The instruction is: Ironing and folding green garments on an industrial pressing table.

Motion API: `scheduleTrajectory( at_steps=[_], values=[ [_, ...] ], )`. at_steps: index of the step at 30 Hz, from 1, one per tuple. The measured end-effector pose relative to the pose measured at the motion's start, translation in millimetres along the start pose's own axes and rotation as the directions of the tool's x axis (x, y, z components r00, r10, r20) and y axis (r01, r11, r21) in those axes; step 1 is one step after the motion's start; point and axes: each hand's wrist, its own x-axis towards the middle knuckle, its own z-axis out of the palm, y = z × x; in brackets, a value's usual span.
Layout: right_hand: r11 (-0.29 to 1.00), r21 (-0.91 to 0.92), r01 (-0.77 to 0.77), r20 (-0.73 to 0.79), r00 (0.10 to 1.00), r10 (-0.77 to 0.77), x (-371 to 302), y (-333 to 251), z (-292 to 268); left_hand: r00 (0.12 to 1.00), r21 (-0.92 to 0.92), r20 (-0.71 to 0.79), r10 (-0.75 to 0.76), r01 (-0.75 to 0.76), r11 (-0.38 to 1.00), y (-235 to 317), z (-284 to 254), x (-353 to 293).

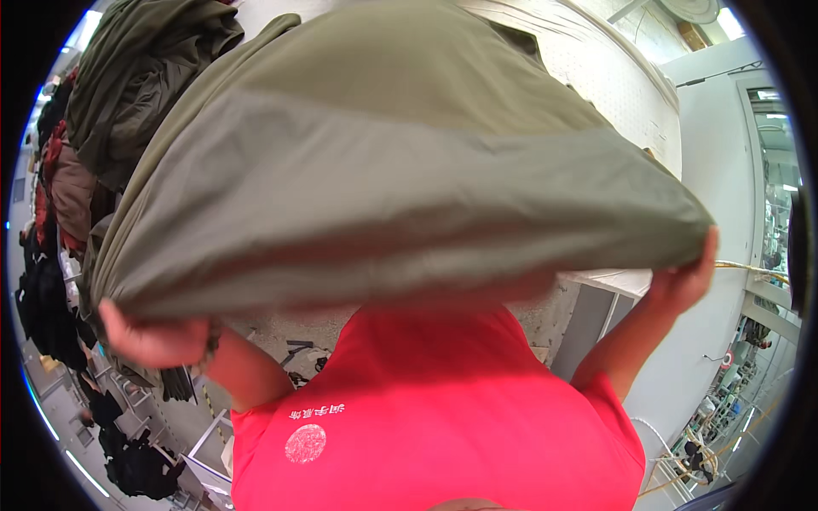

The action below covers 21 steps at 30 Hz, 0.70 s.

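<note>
A wide piece of olive-green cloth stretches across the view in front of my chest, its near part greyer and smeared by motion. At its near left corner, my left hand is closed on the edge, somewhat blurred. My right hand grips the opposite corner, raised over the right side, with its fingers partly behind the fabric. Between the two hands the near edge sags a little. The far part of the cloth lies over a pale work table. What kind of garment it is does not show.
A heap of dark olive garments is piled at the far left. Beyond it hang red and black clothes. A white cabinet or wall panel stands on the right, with a yellowish cable beside it. Dark scraps lie on the floor.
</note>
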Motion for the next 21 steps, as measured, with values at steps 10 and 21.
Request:
scheduleTrajectory(
  at_steps=[10, 21],
  values=[
    [0.77, -0.508, -0.387, -0.014, 0.897, 0.441, 178.2, 178.8, 24.1, 0.861, 0.707, -0.027, -0.509, 0.376, 0.599, -204.4, 14.5, 68.6],
    [0.215, -0.787, 0.578, 0.587, 0.809, -0.025, 201.7, 237.6, 38.0, 0.777, 0.855, 0.499, -0.385, -0.515, 0.069, -259.0, -8.8, 89.7]
  ],
)
